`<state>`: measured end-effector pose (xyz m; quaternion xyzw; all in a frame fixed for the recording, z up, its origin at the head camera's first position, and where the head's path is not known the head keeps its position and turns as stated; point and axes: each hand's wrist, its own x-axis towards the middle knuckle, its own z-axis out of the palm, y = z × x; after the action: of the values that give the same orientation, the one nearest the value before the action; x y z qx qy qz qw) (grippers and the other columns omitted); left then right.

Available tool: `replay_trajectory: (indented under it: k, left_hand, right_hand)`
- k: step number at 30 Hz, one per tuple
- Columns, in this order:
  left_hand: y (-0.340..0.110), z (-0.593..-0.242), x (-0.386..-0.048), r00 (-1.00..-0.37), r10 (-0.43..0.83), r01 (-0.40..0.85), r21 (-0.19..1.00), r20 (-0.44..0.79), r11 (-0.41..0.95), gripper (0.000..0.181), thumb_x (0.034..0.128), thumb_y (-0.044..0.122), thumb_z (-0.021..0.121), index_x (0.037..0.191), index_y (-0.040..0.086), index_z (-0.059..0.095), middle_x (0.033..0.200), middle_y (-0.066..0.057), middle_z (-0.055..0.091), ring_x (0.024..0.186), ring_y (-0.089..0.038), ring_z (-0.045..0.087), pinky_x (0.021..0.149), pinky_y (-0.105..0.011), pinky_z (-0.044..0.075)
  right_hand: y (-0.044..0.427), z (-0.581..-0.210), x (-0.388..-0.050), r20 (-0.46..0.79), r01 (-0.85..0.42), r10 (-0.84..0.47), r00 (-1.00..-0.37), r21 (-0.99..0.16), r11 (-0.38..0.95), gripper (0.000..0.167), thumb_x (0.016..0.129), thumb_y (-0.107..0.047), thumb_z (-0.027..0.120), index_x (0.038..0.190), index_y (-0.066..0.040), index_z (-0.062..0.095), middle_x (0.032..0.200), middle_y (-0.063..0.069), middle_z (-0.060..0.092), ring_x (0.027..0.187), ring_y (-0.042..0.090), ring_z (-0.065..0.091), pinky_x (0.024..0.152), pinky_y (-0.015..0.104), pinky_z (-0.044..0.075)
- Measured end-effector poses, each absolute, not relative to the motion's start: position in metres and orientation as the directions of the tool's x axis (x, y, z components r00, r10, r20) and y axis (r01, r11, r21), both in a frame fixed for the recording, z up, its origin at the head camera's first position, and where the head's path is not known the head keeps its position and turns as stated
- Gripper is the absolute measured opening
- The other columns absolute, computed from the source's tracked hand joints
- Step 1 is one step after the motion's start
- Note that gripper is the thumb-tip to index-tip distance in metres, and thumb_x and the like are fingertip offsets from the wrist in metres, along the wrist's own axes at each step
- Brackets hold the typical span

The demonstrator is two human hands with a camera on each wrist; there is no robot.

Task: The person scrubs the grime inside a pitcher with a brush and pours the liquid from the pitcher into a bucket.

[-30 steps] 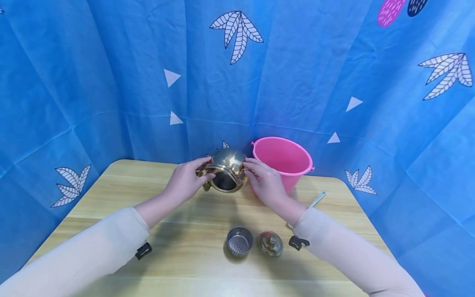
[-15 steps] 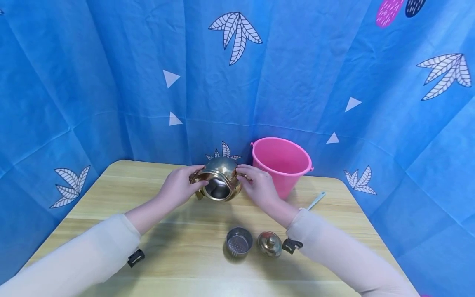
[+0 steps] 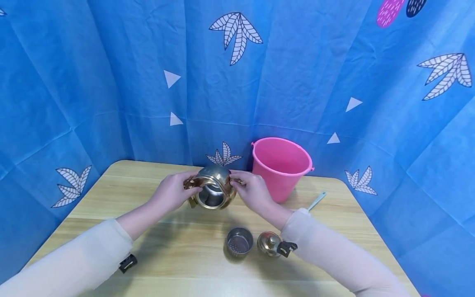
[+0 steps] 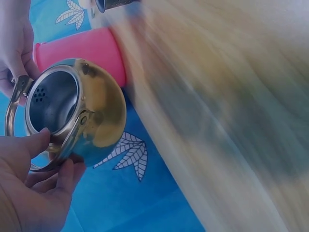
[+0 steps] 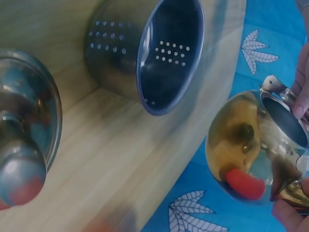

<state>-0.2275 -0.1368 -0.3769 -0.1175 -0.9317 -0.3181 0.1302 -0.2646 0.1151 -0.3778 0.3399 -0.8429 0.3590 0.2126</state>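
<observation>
A shiny gold metal teapot (image 3: 215,173) is held above the table, tilted so its lidless mouth faces me. My left hand (image 3: 170,192) pinches its left side, thumb near the rim and fingers at the bail handle (image 4: 72,137). On the opposite side my right hand (image 3: 253,190) grips where the other end of that handle joins. Small holes show in the inner wall in the left wrist view. A perforated metal strainer basket (image 3: 239,243) stands on the table, mouth up. Beside it lies the round knobbed lid (image 3: 268,243), partly covered by my right wrist's strap in the head view.
Behind my right hand stands a pink bucket (image 3: 279,185). A pale blue utensil handle (image 3: 317,200) lies to the right, its lower end hidden by my sleeve. The wooden table (image 3: 178,251) is backed by a blue leaf-print curtain (image 3: 222,90).
Both hands have carried the teapot to the left and closer to me, lower in the head view. Bucket, strainer basket and lid have stayed put.
</observation>
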Motion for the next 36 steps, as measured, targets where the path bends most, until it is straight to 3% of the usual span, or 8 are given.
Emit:
replay_trajectory:
  k: [6,36]
  left_hand:
    - [-0.142,-0.382,-0.226,-0.947,0.142,0.287,0.557,0.288,0.780,0.050,0.0883,0.023,0.079,0.132,0.003,0.065,0.121,-0.015,0.070,0.108,-0.035,0.066,0.090,-0.052,0.054]
    - [-0.169,-0.389,-0.217,-0.971,0.154,0.232,0.550,0.185,0.802,0.042,0.0898,0.026,0.076,0.123,0.001,0.069,0.111,-0.015,0.072,0.099,-0.031,0.068,0.084,-0.049,0.055]
  right_hand:
    - [0.110,-0.385,-0.264,0.579,-0.710,-0.421,-0.698,-0.483,0.513,0.020,0.088,-0.002,0.075,0.108,-0.003,0.076,0.108,0.009,0.075,0.094,0.020,0.072,0.074,0.025,0.060]
    - [0.082,-0.404,-0.261,0.469,-0.643,-0.440,-0.766,-0.555,0.528,0.018,0.090,-0.008,0.074,0.108,-0.004,0.077,0.109,0.007,0.075,0.102,0.019,0.071,0.086,0.030,0.057]
